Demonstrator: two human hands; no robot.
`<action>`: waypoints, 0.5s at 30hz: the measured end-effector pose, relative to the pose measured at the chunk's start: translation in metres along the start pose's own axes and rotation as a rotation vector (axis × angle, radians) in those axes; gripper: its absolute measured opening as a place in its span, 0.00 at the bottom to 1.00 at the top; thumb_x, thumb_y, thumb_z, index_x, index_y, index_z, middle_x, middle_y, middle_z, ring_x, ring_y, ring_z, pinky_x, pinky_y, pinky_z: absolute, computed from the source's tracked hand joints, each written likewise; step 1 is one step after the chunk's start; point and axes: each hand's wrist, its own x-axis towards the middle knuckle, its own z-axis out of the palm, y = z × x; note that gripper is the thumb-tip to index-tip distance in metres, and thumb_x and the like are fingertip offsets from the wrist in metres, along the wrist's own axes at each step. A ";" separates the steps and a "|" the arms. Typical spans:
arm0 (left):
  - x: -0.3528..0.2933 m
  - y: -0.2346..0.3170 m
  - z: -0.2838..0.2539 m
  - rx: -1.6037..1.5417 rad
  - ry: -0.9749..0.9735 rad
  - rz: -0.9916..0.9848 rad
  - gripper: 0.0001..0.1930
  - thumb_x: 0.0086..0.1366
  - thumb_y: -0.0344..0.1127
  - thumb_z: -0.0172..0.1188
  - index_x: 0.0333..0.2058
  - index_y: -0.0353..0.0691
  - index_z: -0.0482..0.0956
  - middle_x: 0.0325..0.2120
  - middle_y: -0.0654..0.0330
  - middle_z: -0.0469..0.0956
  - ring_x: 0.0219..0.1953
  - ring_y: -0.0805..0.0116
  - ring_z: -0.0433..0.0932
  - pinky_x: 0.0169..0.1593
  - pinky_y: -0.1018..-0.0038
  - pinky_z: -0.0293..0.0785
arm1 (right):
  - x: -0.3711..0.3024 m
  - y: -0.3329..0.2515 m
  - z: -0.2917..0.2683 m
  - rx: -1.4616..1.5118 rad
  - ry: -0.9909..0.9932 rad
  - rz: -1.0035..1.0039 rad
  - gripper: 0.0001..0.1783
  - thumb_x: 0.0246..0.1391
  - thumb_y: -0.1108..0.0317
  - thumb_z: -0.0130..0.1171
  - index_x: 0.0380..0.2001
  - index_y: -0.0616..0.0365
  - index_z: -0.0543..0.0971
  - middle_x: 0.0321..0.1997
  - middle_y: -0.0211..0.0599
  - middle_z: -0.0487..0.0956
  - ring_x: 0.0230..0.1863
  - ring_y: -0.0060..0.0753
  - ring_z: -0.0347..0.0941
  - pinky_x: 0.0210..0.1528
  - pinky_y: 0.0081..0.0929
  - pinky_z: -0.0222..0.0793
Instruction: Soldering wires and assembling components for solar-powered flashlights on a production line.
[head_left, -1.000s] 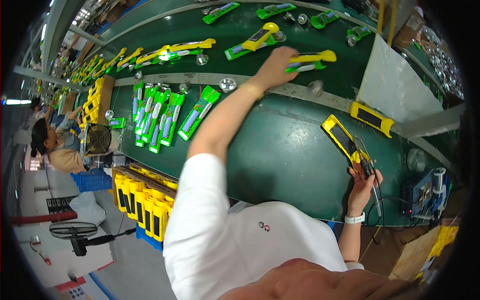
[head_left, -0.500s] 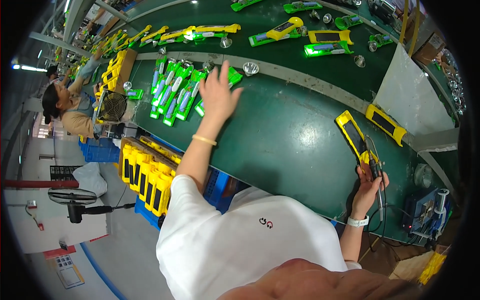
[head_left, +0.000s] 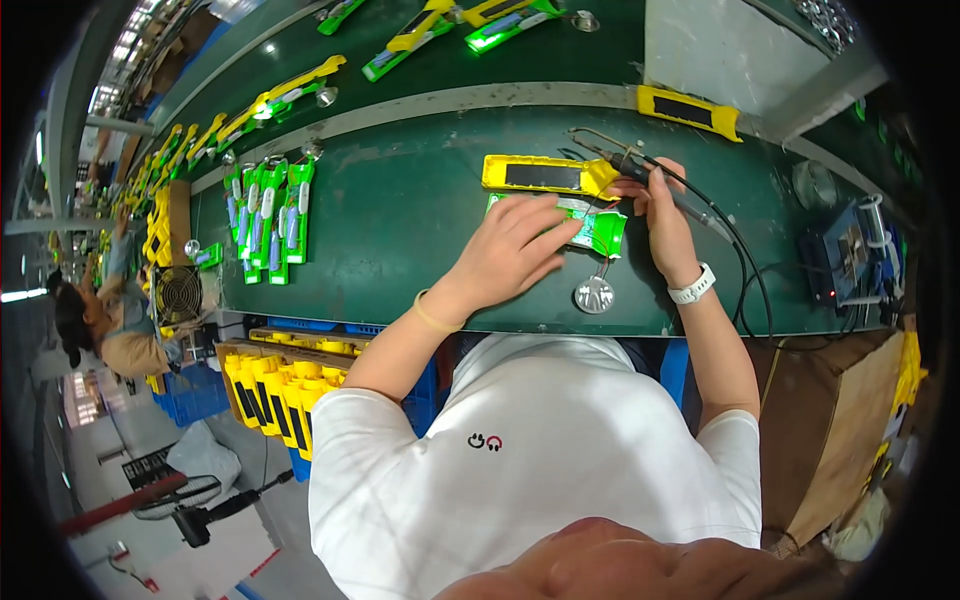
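Green casing [head_left: 607,236] moved beneath left hand [head_left: 508,246] | open-faced | silver reflector [head_left: 594,295] wired

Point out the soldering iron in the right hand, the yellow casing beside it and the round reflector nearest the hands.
Soldering iron [head_left: 628,170]: head view, on its dark grip.
Yellow casing [head_left: 540,177]: head view, on its black panel.
Round reflector [head_left: 594,295]: head view, on its shiny bowl.

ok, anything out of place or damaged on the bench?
Nothing looks spilled or broken. The only loose-looking part is the silver reflector, outside its green case on thin wires, near the front edge of the bench. Other reflectors sit outside the piled cases at left, so probably normal.
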 end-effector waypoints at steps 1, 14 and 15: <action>-0.010 0.004 -0.003 -0.003 0.064 0.046 0.19 0.48 0.37 0.65 0.40 0.41 0.75 0.33 0.60 0.73 0.39 0.60 0.72 0.43 0.66 0.67 | -0.004 -0.001 -0.003 0.029 0.042 -0.017 0.15 0.62 0.56 0.44 0.43 0.56 0.64 0.35 0.36 0.77 0.35 0.21 0.74 0.29 0.14 0.58; 0.010 -0.013 0.005 0.012 0.022 0.021 0.17 0.47 0.26 0.64 0.39 0.39 0.77 0.33 0.58 0.76 0.39 0.57 0.74 0.43 0.66 0.69 | -0.073 -0.002 -0.040 0.284 0.415 -0.216 0.12 0.59 0.64 0.49 0.42 0.57 0.65 0.30 0.34 0.69 0.25 0.22 0.64 0.27 0.18 0.60; 0.011 -0.011 0.009 -0.040 -0.007 0.042 0.17 0.46 0.26 0.64 0.39 0.39 0.77 0.32 0.58 0.76 0.38 0.58 0.74 0.42 0.67 0.70 | -0.077 0.001 -0.040 0.250 0.353 -0.234 0.11 0.58 0.66 0.50 0.42 0.58 0.64 0.30 0.33 0.67 0.24 0.23 0.62 0.26 0.19 0.60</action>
